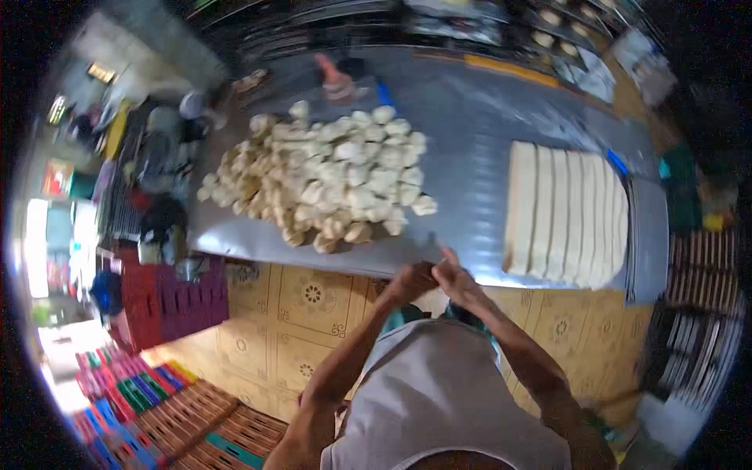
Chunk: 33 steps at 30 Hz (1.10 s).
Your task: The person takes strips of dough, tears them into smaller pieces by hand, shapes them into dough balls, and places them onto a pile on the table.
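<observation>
My left hand and my right hand are close together, low in front of my body at the table's front edge. The left fingers look curled inward. On the right hand one finger or thumb points up while the rest appear bent; whatever lies between the hands, if anything, is too small to make out. Beyond them, on the grey metal table, spreads a large heap of pale dough pieces. To the right lies a block of long dough strips, side by side.
Red and purple crates stand left of the table, with more coloured crates on the tiled floor at lower left. A pinkish-red object sits on the table's far side. Stacked trays stand at right.
</observation>
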Motion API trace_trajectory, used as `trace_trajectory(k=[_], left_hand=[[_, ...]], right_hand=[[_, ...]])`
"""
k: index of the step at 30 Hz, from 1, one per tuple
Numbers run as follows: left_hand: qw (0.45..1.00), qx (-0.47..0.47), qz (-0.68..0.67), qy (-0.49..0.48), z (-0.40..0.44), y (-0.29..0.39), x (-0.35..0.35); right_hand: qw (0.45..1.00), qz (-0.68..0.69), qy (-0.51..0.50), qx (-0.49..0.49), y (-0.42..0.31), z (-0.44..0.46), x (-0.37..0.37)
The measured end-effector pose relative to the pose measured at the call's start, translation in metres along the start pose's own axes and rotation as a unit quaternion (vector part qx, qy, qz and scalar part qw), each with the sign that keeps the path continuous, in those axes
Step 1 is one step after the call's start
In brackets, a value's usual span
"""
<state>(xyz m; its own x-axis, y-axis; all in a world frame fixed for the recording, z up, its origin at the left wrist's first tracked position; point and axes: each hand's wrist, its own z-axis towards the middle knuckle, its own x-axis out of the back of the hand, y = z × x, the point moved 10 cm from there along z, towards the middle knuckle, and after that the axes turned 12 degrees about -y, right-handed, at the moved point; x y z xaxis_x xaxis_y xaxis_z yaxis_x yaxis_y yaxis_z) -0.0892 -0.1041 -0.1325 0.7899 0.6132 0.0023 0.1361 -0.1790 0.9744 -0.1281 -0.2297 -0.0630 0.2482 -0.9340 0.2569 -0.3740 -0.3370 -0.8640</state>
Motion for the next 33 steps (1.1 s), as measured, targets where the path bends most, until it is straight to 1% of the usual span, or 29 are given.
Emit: trace_trajectory(k=[1, 2, 3, 4, 5, 6, 7, 8, 9, 10, 11, 12, 13, 15, 16, 17, 18, 19, 20, 21, 22, 23, 25, 26, 28, 29, 31, 32, 33], left_hand=[[0.995, 0.006, 0.102, -0.023, 0.0, 0.041, -0.029], [0.987, 0.029, 0.155, -0.019, 0.007, 0.066, -0.04], [0.986, 0.026, 0.16, -0.045, 0.022, 0.043, -0.049], [0.997, 0.043, 0.035, -0.044, 0.038, 0.002, -0.048], [0.993, 0.066, -0.09, -0.034, 0.05, -0.028, -0.047], [0.991, -0.001, 0.122, -0.061, 0.062, 0.012, -0.048], [0.989, 0.007, 0.13, -0.069, 0.08, 0.013, -0.056], [0.991, 0.04, -0.114, -0.062, 0.102, -0.002, -0.062], [0.932, 0.071, -0.352, -0.047, 0.126, -0.015, -0.076], [0.933, 0.081, -0.347, -0.047, 0.158, -0.013, -0.096], [0.995, 0.063, 0.009, -0.08, 0.196, 0.005, -0.119], [0.925, 0.033, 0.363, -0.111, 0.222, 0.023, -0.144], [0.923, 0.038, 0.364, -0.116, 0.234, 0.028, -0.152], [0.886, 0.114, 0.407, -0.191, 0.253, 0.038, -0.16], [0.894, 0.149, 0.35, -0.236, 0.251, 0.063, -0.157], [0.892, 0.153, 0.355, -0.234, 0.259, 0.065, -0.14], [0.891, 0.096, 0.363, -0.255, 0.277, 0.072, -0.131], [0.887, 0.042, 0.364, -0.281, 0.291, 0.074, -0.129], [0.909, 0.168, 0.313, -0.22, 0.325, 0.05, -0.099], [0.938, 0.154, 0.292, -0.11, 0.358, 0.075, -0.085], [0.9, 0.106, 0.423, -0.007, 0.392, 0.109, -0.075], [0.892, 0.003, 0.447, 0.067, 0.414, 0.161, -0.083], [0.88, 0.102, 0.463, 0.021, 0.466, 0.157, -0.097], [0.884, 0.098, 0.458, 0.018, 0.459, 0.152, -0.103], [0.909, -0.004, 0.415, 0.047, 0.434, 0.171, -0.102], [0.909, -0.013, 0.414, 0.05, 0.414, 0.182, -0.097], [0.953, -0.02, 0.3, 0.014, 0.348, 0.184, -0.09], [0.976, 0.009, 0.216, -0.01, 0.306, 0.175, -0.081], [0.99, 0.038, 0.129, -0.035, 0.256, 0.17, -0.072]], right_hand=[[0.979, -0.178, -0.061, 0.079, 0.016, -0.003, -0.015], [0.967, -0.202, 0.035, 0.152, 0.007, -0.023, 0.007], [0.938, -0.229, 0.129, 0.224, -0.008, -0.043, 0.029], [0.94, -0.224, 0.147, 0.212, -0.002, -0.05, 0.053], [0.976, -0.148, 0.117, 0.106, 0.013, -0.045, 0.086], [0.995, -0.065, 0.08, 0.002, 0.033, -0.042, 0.111], [0.991, -0.063, 0.114, 0.026, 0.033, -0.047, 0.144], [0.992, -0.029, 0.125, 0.016, 0.042, -0.05, 0.174], [0.991, 0.004, 0.135, 0.006, 0.051, -0.051, 0.206], [0.986, 0.026, 0.165, 0.025, 0.053, -0.057, 0.239], [0.979, 0.047, 0.192, 0.042, 0.058, -0.065, 0.27], [0.98, 0.063, 0.187, 0.013, 0.071, -0.069, 0.295], [0.978, 0.056, 0.203, 0.004, 0.079, -0.077, 0.318], [0.967, 0.073, 0.241, 0.035, 0.111, -0.09, 0.353], [0.967, 0.081, 0.237, 0.036, 0.117, -0.099, 0.359], [0.966, 0.086, 0.239, 0.048, 0.116, -0.109, 0.368], [0.963, 0.088, 0.247, 0.062, 0.116, -0.112, 0.378], [0.962, 0.091, 0.251, 0.06, 0.121, -0.114, 0.381], [0.962, 0.103, 0.247, 0.06, 0.127, -0.119, 0.376], [0.962, 0.112, 0.243, 0.06, 0.132, -0.122, 0.372], [0.971, 0.055, 0.23, 0.042, 0.129, -0.119, 0.365], [0.959, 0.191, 0.21, -0.013, 0.139, -0.119, 0.348], [0.982, 0.115, 0.146, -0.038, 0.111, -0.108, 0.304], [0.983, 0.107, 0.139, -0.049, 0.096, -0.103, 0.289], [0.983, 0.075, 0.167, -0.024, 0.087, -0.092, 0.259], [0.983, 0.068, 0.172, -0.019, 0.078, -0.087, 0.251], [0.967, -0.11, 0.227, -0.035, 0.051, -0.085, 0.236], [0.952, -0.156, 0.263, -0.004, 0.045, -0.084, 0.23], [0.948, -0.151, 0.273, -0.068, 0.046, -0.082, 0.223]])
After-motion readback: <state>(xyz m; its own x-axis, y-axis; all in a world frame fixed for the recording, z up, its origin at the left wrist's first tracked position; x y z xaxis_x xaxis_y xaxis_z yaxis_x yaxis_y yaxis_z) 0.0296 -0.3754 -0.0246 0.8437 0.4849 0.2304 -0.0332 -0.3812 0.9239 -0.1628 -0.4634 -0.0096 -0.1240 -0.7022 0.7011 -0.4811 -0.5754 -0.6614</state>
